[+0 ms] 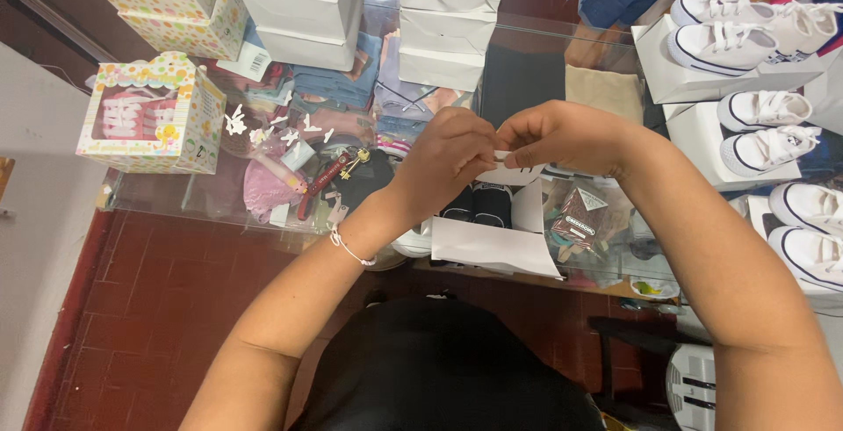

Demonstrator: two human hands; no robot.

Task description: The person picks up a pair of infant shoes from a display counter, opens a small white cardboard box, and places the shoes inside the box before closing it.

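Pinching a small white paper tag [507, 162] between both hands: left hand [448, 157] closed on its nine o'clock end, right hand [562, 137] on its three o'clock end. Tag's long axis runs nine-to-three, directly above open white shoebox [492, 242] on glass counter [211, 198].

L hand [443, 154] + R hand [562, 137] pinch white tag [514, 168] | over open shoebox [492, 242]
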